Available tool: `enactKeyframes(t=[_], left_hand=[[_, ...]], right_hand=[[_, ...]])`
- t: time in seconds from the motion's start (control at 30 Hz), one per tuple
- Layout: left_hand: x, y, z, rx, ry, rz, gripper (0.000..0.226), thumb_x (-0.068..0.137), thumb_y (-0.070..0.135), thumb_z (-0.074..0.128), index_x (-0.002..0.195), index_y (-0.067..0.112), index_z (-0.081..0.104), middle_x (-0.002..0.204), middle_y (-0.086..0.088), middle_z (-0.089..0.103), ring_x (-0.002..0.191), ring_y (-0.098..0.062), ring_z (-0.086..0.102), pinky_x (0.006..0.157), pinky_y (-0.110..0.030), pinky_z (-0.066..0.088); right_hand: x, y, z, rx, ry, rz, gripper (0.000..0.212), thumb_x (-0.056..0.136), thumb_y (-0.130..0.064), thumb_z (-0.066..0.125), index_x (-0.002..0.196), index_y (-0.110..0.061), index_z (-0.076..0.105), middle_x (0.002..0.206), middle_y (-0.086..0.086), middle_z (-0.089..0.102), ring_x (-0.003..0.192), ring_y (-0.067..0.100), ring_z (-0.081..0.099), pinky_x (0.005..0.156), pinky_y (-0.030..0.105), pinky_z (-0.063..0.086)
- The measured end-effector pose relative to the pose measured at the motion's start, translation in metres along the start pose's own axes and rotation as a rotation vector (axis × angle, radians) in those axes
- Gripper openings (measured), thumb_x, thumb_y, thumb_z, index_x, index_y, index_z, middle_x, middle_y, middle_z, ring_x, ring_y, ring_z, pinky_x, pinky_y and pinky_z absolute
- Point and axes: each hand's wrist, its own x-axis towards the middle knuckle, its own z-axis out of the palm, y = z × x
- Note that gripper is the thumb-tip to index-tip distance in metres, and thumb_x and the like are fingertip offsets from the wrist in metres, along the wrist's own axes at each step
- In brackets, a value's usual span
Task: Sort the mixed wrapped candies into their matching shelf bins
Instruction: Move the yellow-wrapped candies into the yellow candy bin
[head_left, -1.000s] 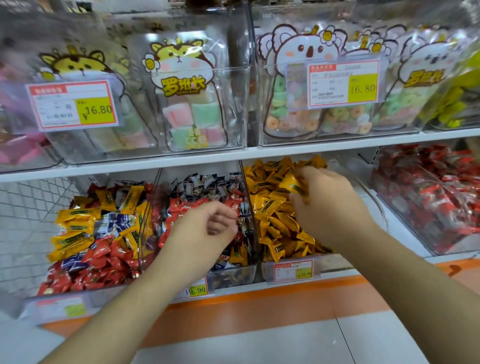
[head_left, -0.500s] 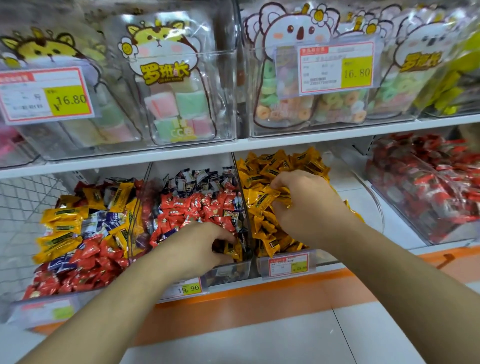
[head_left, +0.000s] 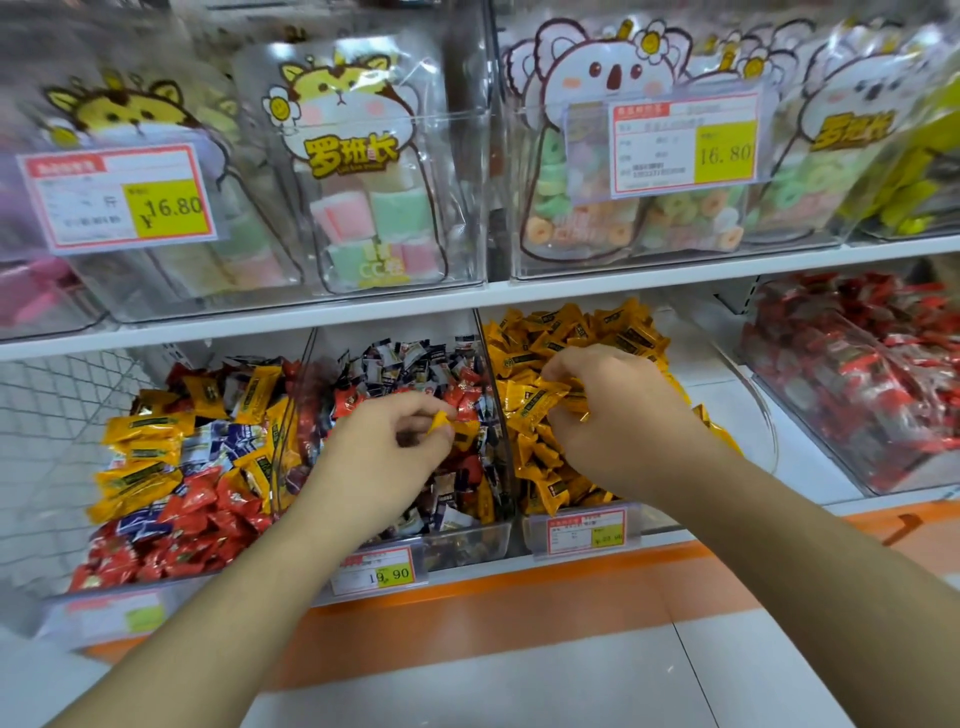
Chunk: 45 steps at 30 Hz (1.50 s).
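Three clear bins sit side by side on the lower shelf. The left bin (head_left: 109, 618) holds a mix of yellow, red and blue-white candies. The middle bin (head_left: 467, 543) holds dark blue-white and red candies. The right bin (head_left: 649, 525) is full of yellow candies (head_left: 613, 332). My left hand (head_left: 387, 457) is over the middle bin and pinches a yellow wrapped candy (head_left: 441, 421) between thumb and fingers. My right hand (head_left: 618, 415) is in the right bin, its fingers curled round yellow candies (head_left: 540, 400).
A further bin of red candies (head_left: 857, 384) stands at the far right. The upper shelf (head_left: 415, 306) carries clear boxes of marshmallow and ring-gummy bags with price tags (head_left: 685, 145). Wire mesh (head_left: 57, 415) lies at the left. An orange ledge (head_left: 519, 603) runs below.
My left hand dipped low into the middle bin and has come up pinching a yellow candy. My right hand has lowered into the yellow bin and stays among the candies.
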Motion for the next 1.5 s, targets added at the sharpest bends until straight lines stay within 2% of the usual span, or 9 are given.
enactKeyframes(t=[0.1,0.2,0.27,0.4,0.6,0.8,1.1,1.27,1.5], left_hand=[[-0.005,0.014,-0.004,-0.18,0.001,-0.006,0.014,0.098,0.033,0.068,0.11,0.039,0.074,0.096,0.011,0.078,0.063,0.01,0.063,0.069,-0.017,0.046],[-0.01,0.029,-0.003,-0.292,-0.078,-0.005,0.02,0.098,0.037,0.066,0.118,0.036,0.071,0.099,0.016,0.079,0.093,0.003,0.071,0.095,-0.03,0.048],[-0.013,0.036,0.0,-0.339,-0.121,0.008,0.022,0.1,0.036,0.063,0.12,0.033,0.07,0.098,0.013,0.08,0.1,-0.002,0.072,0.098,-0.031,0.047],[-0.014,0.038,0.005,-0.37,-0.127,-0.006,0.019,0.101,0.032,0.061,0.118,0.028,0.068,0.097,0.01,0.08,0.098,-0.003,0.073,0.096,-0.031,0.05],[-0.008,0.001,0.02,-0.014,-0.211,-0.057,0.014,0.094,0.023,0.074,0.101,0.035,0.07,0.088,0.015,0.075,0.09,-0.001,0.069,0.089,-0.031,0.058],[-0.001,-0.011,0.033,0.2,-0.295,-0.051,0.022,0.09,0.015,0.075,0.097,0.034,0.067,0.09,0.012,0.071,0.083,-0.002,0.067,0.067,-0.014,0.052],[0.01,-0.013,0.029,0.27,-0.364,-0.077,0.039,0.092,0.025,0.078,0.125,0.039,0.065,0.098,0.009,0.064,0.081,-0.013,0.067,0.065,-0.027,0.058],[0.01,-0.016,0.029,0.237,-0.331,-0.045,0.025,0.096,0.013,0.072,0.116,0.027,0.072,0.09,0.013,0.065,0.077,-0.003,0.062,0.056,-0.011,0.044],[0.007,-0.012,0.029,0.296,-0.286,-0.012,0.015,0.094,0.021,0.075,0.102,0.034,0.071,0.087,0.013,0.062,0.074,-0.005,0.059,0.057,-0.018,0.041]], right_hand=[[-0.003,-0.007,0.0,0.058,-0.024,-0.116,0.053,0.094,-0.027,0.071,0.144,-0.025,0.054,0.142,-0.008,0.056,0.134,0.013,0.049,0.107,0.028,0.044],[-0.006,-0.015,0.0,0.102,-0.055,-0.226,0.057,0.092,-0.033,0.075,0.144,-0.03,0.052,0.139,-0.013,0.057,0.13,0.006,0.048,0.105,0.023,0.043],[-0.006,-0.019,0.001,0.093,-0.046,-0.263,0.041,0.094,-0.035,0.072,0.133,-0.032,0.06,0.124,-0.015,0.064,0.117,0.006,0.056,0.097,0.025,0.05],[-0.003,-0.007,-0.011,0.019,0.057,-0.184,0.011,0.097,-0.032,0.067,0.108,-0.033,0.069,0.092,-0.015,0.065,0.084,0.008,0.06,0.072,0.037,0.057],[0.006,0.021,-0.026,-0.124,0.173,0.155,0.046,0.094,-0.025,0.063,0.14,-0.021,0.058,0.127,0.006,0.06,0.117,0.029,0.058,0.085,0.034,0.051],[0.003,0.013,-0.011,-0.045,0.115,0.091,0.035,0.095,-0.022,0.065,0.129,-0.021,0.064,0.132,0.0,0.059,0.118,0.021,0.057,0.085,0.028,0.046],[0.004,0.012,-0.006,-0.063,0.075,0.071,0.03,0.095,-0.02,0.065,0.125,-0.02,0.067,0.134,0.0,0.061,0.118,0.022,0.058,0.085,0.027,0.048],[0.005,0.01,-0.003,-0.066,0.069,0.06,0.03,0.095,-0.02,0.066,0.124,-0.02,0.067,0.131,0.0,0.062,0.118,0.022,0.059,0.085,0.027,0.047],[0.003,0.007,-0.003,-0.068,0.051,0.06,0.03,0.096,-0.022,0.065,0.125,-0.02,0.067,0.134,-0.001,0.06,0.122,0.02,0.057,0.084,0.022,0.041]])
